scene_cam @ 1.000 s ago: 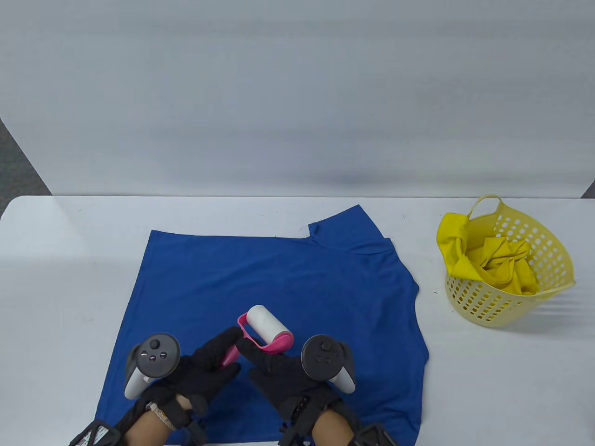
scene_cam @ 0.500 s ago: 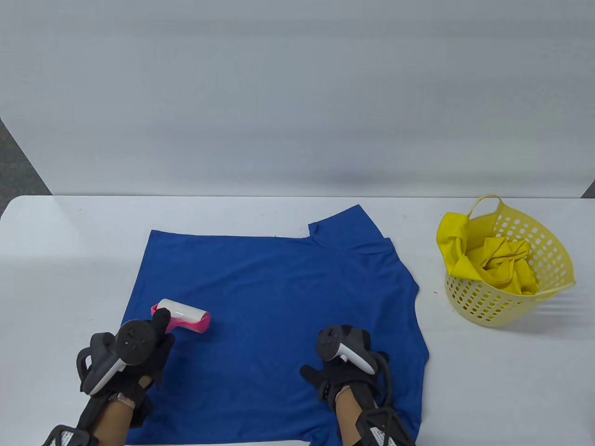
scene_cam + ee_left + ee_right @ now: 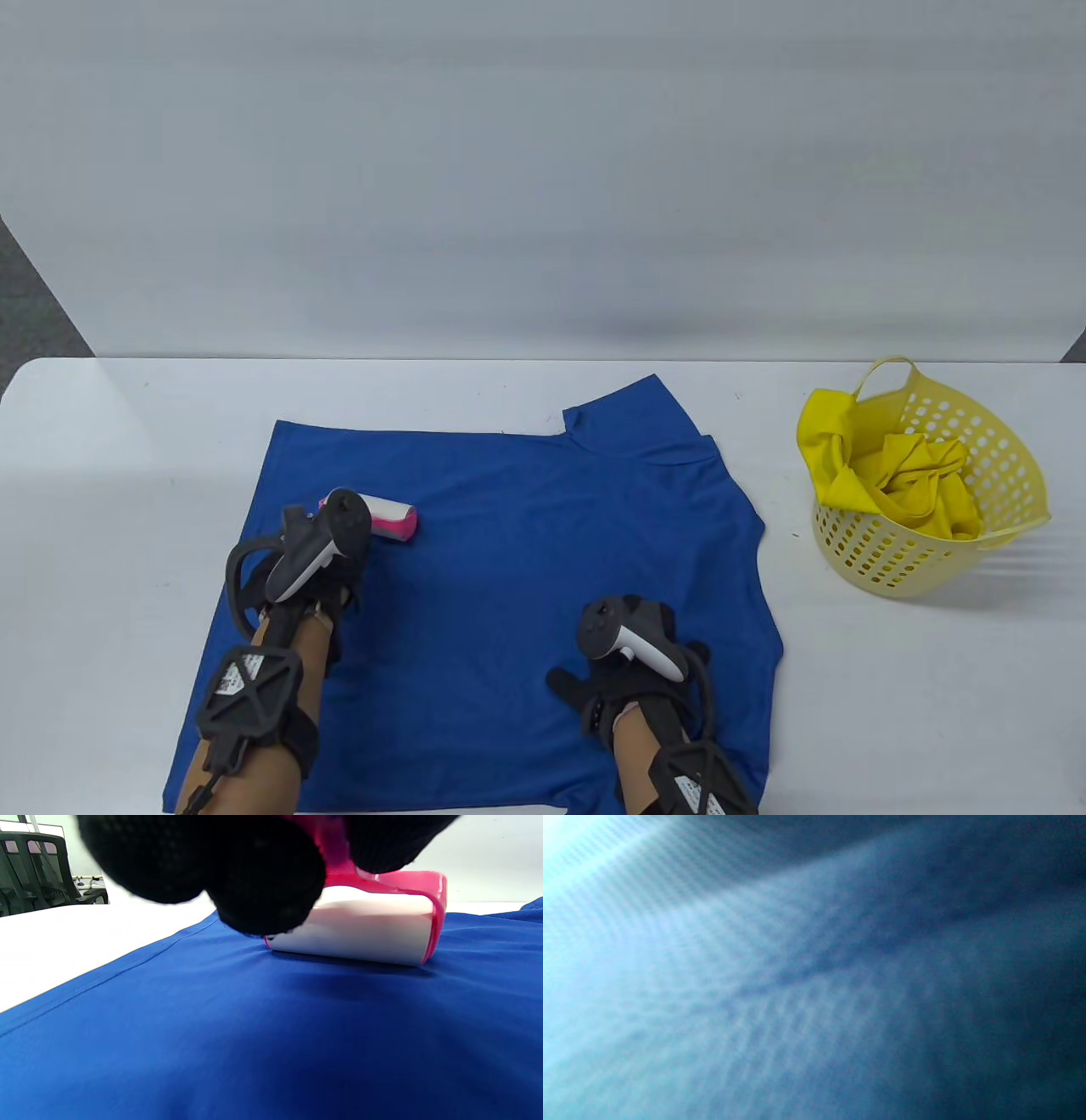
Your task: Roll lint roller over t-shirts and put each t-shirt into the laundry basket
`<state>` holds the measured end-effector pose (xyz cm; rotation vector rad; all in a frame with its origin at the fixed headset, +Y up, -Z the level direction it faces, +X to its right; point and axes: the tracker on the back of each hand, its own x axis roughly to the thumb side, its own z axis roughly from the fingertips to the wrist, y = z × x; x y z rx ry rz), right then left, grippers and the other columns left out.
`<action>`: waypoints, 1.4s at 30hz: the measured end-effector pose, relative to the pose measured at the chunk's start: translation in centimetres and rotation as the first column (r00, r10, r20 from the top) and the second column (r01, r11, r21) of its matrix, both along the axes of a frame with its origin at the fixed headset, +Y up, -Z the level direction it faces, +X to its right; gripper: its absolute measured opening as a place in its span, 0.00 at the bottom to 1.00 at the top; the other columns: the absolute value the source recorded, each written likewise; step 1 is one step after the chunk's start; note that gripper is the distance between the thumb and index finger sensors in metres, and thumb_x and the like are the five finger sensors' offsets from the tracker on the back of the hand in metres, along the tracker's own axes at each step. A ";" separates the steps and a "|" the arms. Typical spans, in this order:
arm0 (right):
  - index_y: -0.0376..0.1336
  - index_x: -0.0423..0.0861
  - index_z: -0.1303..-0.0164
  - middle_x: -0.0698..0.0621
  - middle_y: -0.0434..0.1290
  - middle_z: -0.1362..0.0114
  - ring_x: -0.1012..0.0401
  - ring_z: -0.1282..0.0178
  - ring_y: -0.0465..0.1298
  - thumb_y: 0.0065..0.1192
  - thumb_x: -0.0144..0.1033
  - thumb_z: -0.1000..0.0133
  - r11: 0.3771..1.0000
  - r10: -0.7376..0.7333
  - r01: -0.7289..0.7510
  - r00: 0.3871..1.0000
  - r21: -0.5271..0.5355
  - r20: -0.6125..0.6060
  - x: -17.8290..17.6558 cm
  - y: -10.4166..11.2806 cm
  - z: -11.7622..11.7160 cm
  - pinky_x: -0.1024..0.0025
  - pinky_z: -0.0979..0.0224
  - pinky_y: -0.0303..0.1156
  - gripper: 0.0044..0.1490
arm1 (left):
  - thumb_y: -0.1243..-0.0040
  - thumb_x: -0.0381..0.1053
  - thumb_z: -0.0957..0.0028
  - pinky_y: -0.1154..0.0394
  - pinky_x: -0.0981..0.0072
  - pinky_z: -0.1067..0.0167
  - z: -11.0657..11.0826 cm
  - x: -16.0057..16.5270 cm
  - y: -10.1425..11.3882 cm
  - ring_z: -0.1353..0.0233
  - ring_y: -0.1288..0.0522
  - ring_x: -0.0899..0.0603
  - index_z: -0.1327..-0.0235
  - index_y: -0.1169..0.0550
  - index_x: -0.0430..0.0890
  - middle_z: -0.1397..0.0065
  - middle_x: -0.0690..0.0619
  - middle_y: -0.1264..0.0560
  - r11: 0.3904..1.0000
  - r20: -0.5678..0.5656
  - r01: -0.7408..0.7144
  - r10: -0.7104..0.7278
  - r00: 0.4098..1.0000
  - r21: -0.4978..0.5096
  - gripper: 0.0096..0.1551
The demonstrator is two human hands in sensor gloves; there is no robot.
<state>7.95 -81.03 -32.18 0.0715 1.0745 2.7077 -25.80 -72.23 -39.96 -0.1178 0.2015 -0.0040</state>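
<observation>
Left hand (image 3: 327, 556) grips lint roller (image 3: 392, 518), axis crosswise, blue t-shirt (image 3: 526, 552) ahead; right hand (image 3: 632, 671) pressing shirt, probably flat.

The table (image 3: 102, 424) is seen from above and in front by the table view, which faces the white backdrop and takes in the whole blue t-shirt (image 3: 509, 543). A low, near-level look across the same cloth is given by the left wrist view, very close behind the lint roller (image 3: 365, 929), which both views share. The right wrist view is pressed so close to blue fabric that only a blurred weave is shown.
</observation>
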 end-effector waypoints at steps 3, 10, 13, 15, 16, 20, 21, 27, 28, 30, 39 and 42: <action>0.14 0.56 0.40 0.42 0.07 0.34 0.37 0.38 0.10 0.34 0.70 0.51 1.000 0.000 0.000 1.000 -0.001 0.000 -0.1 0.0 0.0 0.20 0.50 0.18 0.54 | 0.41 0.61 0.43 0.17 0.56 0.67 -0.1 0.1 0.4 0.63 0.14 0.51 0.26 0.33 0.56 0.36 0.48 0.20 0.999 0.010 0.028 -0.028 1.000 -0.032 0.32; 0.14 0.56 0.40 0.41 0.07 0.34 0.37 0.38 0.10 0.33 0.70 0.51 1.000 0.000 0.000 1.000 0.015 -0.004 -0.1 -0.1 0.1 0.20 0.50 0.17 0.54 | 0.40 0.61 0.44 0.17 0.56 0.68 7.5 -2.0 1.3 0.64 0.13 0.51 0.27 0.31 0.55 0.37 0.47 0.18 0.986 0.148 0.147 -0.133 0.980 -0.083 0.32; 0.13 0.56 0.40 0.41 0.07 0.34 0.37 0.38 0.10 0.33 0.70 0.51 1.000 -0.002 0.002 1.000 0.015 -0.004 -0.1 -0.1 0.1 0.20 0.50 0.17 0.54 | 0.39 0.61 0.44 0.17 0.56 0.69 12.0 -3.3 1.7 0.64 0.13 0.51 0.27 0.31 0.55 0.38 0.47 0.18 0.983 0.164 0.141 -0.121 0.979 -0.120 0.32; 0.14 0.56 0.39 0.41 0.08 0.34 0.37 0.38 0.10 0.33 0.70 0.51 1.000 -0.003 0.003 1.000 0.018 -0.004 -0.1 -0.1 0.1 0.20 0.50 0.17 0.54 | 0.38 0.61 0.45 0.17 0.56 0.70 14.4 -4.1 2.0 0.66 0.13 0.51 0.28 0.29 0.55 0.39 0.46 0.17 0.981 0.167 0.139 -0.116 0.979 -0.137 0.32; 0.14 0.56 0.39 0.41 0.08 0.34 0.37 0.38 0.10 0.33 0.70 0.51 1.000 -0.002 0.002 1.000 0.019 -0.005 -0.1 -0.1 0.1 0.20 0.50 0.17 0.54 | 0.38 0.61 0.45 0.17 0.56 0.71 15.3 -4.4 2.1 0.66 0.13 0.51 0.28 0.29 0.54 0.39 0.46 0.17 0.979 0.168 0.143 -0.118 0.979 -0.145 0.32; 0.14 0.56 0.39 0.41 0.08 0.33 0.37 0.37 0.10 0.32 0.70 0.51 1.000 0.001 -0.001 1.000 0.030 -0.005 -0.2 -0.1 0.2 0.20 0.50 0.17 0.54 | 0.38 0.61 0.46 0.16 0.56 0.71 16.7 -4.6 2.1 0.66 0.13 0.51 0.28 0.28 0.55 0.40 0.47 0.16 0.977 0.180 0.170 -0.145 0.973 -0.129 0.32; 0.14 0.56 0.39 0.41 0.08 0.33 0.37 0.37 0.10 0.32 0.70 0.51 1.000 0.002 -0.002 1.000 0.031 -0.005 -0.2 -0.1 0.2 0.20 0.50 0.17 0.54 | 0.38 0.61 0.46 0.16 0.56 0.71 16.5 -4.5 2.1 0.66 0.13 0.51 0.28 0.28 0.55 0.40 0.47 0.16 0.978 0.178 0.168 -0.144 0.973 -0.125 0.32; 0.13 0.56 0.39 0.41 0.08 0.33 0.37 0.37 0.10 0.32 0.70 0.51 1.000 0.003 -0.002 1.000 0.028 -0.006 -0.1 -0.1 0.2 0.20 0.50 0.17 0.54 | 0.39 0.61 0.45 0.17 0.56 0.69 11.4 -3.1 1.6 0.64 0.13 0.51 0.27 0.30 0.55 0.38 0.47 0.17 0.991 0.122 0.087 -0.075 0.990 -0.098 0.32; 0.13 0.56 0.39 0.41 0.08 0.33 0.37 0.37 0.10 0.32 0.70 0.51 1.000 0.003 -0.002 1.000 0.027 -0.006 -0.1 -0.1 0.2 0.20 0.50 0.17 0.54 | 0.39 0.61 0.44 0.17 0.55 0.69 10.0 -2.6 1.5 0.63 0.13 0.51 0.27 0.30 0.55 0.37 0.47 0.18 0.992 0.119 0.082 -0.071 0.990 -0.093 0.32; 0.13 0.56 0.39 0.41 0.08 0.33 0.37 0.37 0.10 0.32 0.70 0.51 1.000 0.004 -0.003 1.000 0.028 -0.009 -0.1 -0.1 0.2 0.20 0.50 0.17 0.54 | 0.40 0.61 0.44 0.17 0.55 0.68 7.2 -1.5 1.5 0.63 0.13 0.51 0.27 0.31 0.56 0.37 0.47 0.18 0.992 0.108 0.096 -0.087 0.990 -0.083 0.32; 0.13 0.56 0.40 0.41 0.07 0.34 0.37 0.38 0.10 0.32 0.70 0.51 1.000 0.002 -0.002 1.000 0.018 -0.007 -0.1 -0.1 0.2 0.20 0.50 0.17 0.53 | 0.42 0.61 0.44 0.18 0.52 0.58 0.9 1.5 1.7 0.53 0.13 0.48 0.26 0.33 0.58 0.33 0.49 0.21 0.978 0.063 0.178 -0.172 0.983 -0.109 0.32; 0.13 0.56 0.40 0.41 0.07 0.34 0.37 0.38 0.10 0.32 0.70 0.51 1.000 -0.004 0.005 1.000 0.017 -0.007 -0.1 -0.2 0.2 0.20 0.50 0.17 0.53 | 0.42 0.61 0.44 0.17 0.52 0.58 2.3 1.1 1.8 0.54 0.13 0.49 0.26 0.33 0.57 0.34 0.48 0.20 0.977 0.112 0.176 -0.162 0.980 -0.120 0.32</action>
